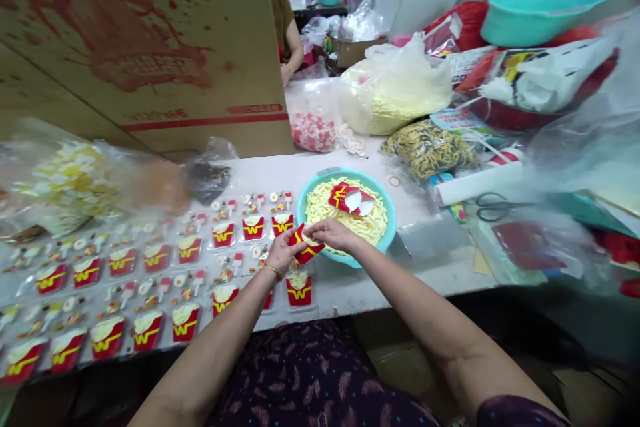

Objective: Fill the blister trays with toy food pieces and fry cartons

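Note:
My left hand [283,255] grips a small red fries carton [309,251] with a yellow zigzag mark, tilted over the near left rim of a turquoise basin [391,230]. At the carton's mouth my right hand [331,233] has its fingers pinched together; what they hold is hidden. Pale yellow toy fries [370,230] fill the basin. On top of them lie several flat red cartons [345,197] with white insides. Close to my left wrist, a filled red carton [299,290] sits in a clear tray on the table.
Rows of clear trays with red cartons [185,321] and tiny pieces cover the left of the table [350,300]. A large cardboard box [200,47] stands behind them. Bags of yellow pieces [395,93], scissors [500,205] and another basin [545,10] crowd the right. Beyond, a person's arm [294,47] shows.

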Demonstrator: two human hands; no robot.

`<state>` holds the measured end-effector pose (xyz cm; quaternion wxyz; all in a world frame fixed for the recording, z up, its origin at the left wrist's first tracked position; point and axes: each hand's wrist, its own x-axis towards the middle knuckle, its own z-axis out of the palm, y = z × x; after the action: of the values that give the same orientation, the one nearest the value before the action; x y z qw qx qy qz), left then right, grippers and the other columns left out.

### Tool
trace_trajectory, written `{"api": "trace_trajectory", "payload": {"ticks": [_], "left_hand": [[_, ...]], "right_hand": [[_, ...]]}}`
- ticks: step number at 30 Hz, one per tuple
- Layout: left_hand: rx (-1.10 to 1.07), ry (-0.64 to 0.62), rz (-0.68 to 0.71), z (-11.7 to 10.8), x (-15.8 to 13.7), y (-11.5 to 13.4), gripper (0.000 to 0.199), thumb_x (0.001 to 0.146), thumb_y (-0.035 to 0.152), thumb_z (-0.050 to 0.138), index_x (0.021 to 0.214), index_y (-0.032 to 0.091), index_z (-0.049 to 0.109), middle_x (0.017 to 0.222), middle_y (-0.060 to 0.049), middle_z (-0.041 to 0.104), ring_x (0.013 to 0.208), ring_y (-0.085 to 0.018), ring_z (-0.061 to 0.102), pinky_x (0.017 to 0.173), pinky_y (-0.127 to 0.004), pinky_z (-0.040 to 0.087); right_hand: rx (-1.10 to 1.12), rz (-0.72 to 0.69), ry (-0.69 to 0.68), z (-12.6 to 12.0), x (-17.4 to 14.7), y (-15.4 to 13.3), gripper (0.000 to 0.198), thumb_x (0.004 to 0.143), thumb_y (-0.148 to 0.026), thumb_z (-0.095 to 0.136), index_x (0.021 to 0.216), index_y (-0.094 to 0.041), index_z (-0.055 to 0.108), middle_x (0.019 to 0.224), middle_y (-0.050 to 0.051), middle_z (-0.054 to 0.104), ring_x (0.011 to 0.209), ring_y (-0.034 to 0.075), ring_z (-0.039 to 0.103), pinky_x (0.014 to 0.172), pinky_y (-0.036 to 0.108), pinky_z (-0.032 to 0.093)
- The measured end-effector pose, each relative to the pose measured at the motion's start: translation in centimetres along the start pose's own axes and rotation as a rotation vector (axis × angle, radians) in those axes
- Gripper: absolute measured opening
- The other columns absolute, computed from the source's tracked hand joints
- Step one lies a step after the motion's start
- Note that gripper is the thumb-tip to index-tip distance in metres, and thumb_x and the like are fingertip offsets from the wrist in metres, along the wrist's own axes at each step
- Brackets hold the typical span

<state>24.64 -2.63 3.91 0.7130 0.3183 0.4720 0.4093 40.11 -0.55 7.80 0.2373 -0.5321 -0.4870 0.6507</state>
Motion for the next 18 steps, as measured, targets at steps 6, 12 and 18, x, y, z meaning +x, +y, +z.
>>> {"api": "trace_trajectory", "payload": {"ticks": [6,12,18], "left_hand": [[-0.077,0.094,0.011,-5.2,-2.9,1.2,0.050,0.044,0.020,0.077,0.090,0.013,0.059,0.081,-0.002,0.067,0.073,-0.014,0.061,0.077,-0.031,0.045],[-0.229,0.062,0.030,-12.6,-7.3,3.3,0.048,0.053,0.022,0.074,0.098,0.015,0.059,0.091,-0.004,0.066,0.081,-0.015,0.061,0.080,-0.030,0.045],[-0.038,0.241,0.147,-23.1,-11.2,4.4,0.048,0.055,0.021,0.069,0.101,0.013,0.059,0.090,-0.005,0.067,0.081,-0.017,0.060,0.079,-0.033,0.046]], "right_hand": [[0.220,0.165,-0.193,5.1,1.6,-2.2,0.018,0.065,-0.006,0.050,0.074,-0.013,0.065,0.063,-0.001,0.064,0.058,0.006,0.056,0.059,0.016,0.044],[0.177,0.132,-0.234,11.9,4.3,-4.9,0.013,0.065,-0.011,0.054,0.075,-0.012,0.062,0.067,0.003,0.065,0.057,0.008,0.057,0.060,0.020,0.046],[-0.237,-0.064,-0.271,25.2,7.1,-5.1,0.013,0.063,-0.020,0.056,0.055,-0.012,0.061,0.045,-0.004,0.049,0.044,0.005,0.040,0.046,0.018,0.033]]}}
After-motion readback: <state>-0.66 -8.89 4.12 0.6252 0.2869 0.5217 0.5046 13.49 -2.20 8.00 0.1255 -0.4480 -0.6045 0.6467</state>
